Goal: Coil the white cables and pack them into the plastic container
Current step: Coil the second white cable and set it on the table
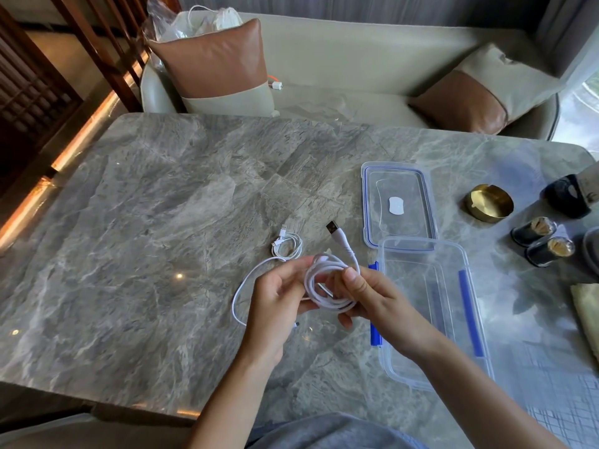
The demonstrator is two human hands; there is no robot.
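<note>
Pinching the half-wound white cable [327,288] coil in right hand [372,299], gripping its loose loop with left hand [275,306], over the table [146,222]. Tail end hidden behind left wrist, tbh. Second small cable [287,246] lying just beyond; open plastic container [431,319] at right, partly behind right forearm, lid [398,205] past it, brass ashtray [489,202] farther off.
</note>
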